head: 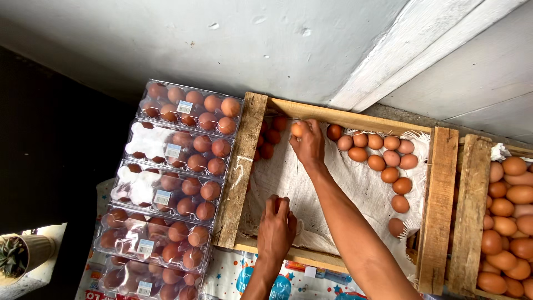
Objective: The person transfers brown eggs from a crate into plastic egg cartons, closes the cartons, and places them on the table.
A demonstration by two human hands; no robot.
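My right hand point(309, 143) reaches to the far side of a wooden crate point(243, 166) lined with white sacking point(333, 183) and holds a brown egg point(297, 129) at its fingertips. Just left of it lie several brown eggs point(270, 136) in the crate's far left corner. My left hand point(276, 228) rests flat on the sacking near the crate's near rail, fingers together, holding nothing. More brown eggs point(383, 161) lie loose along the crate's far and right sides.
Several clear plastic egg cartons point(172, 183), each full of brown eggs, lie in a row left of the crate. A second wooden crate point(472, 211) full of eggs stands at the right. A small potted plant point(16, 255) sits at lower left. White wall behind.
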